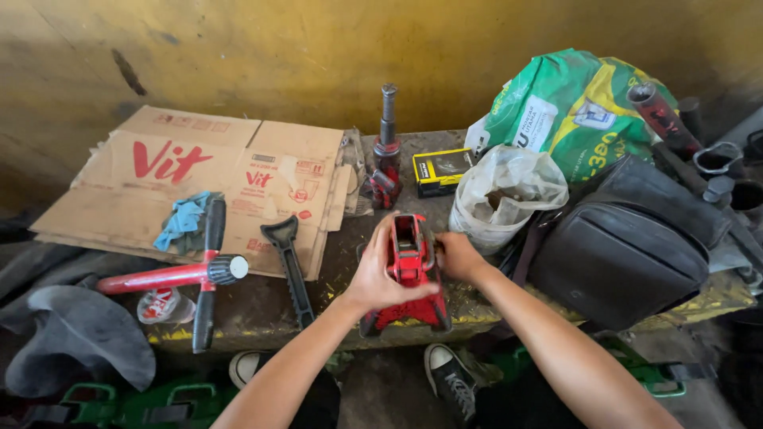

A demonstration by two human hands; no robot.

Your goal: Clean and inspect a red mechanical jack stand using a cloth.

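Note:
A red jack stand (410,274) stands upright on the grimy concrete ledge (262,306), close to its front edge. My left hand (377,274) is wrapped around the stand's left side, fingers across its upper post. My right hand (456,256) grips the right side of the post, beside a dark lever. Just behind stands a red and black bottle jack (386,155) with its ram raised.
Flattened cardboard (199,179) with a blue rag (184,221) lies at left. A red-handled hand pump (187,274) and a black handle (290,266) lie nearby. Right: a clear plastic bag (501,195), green sack (572,107), black bag (628,246), yellow box (442,171). My shoes (451,381) show below.

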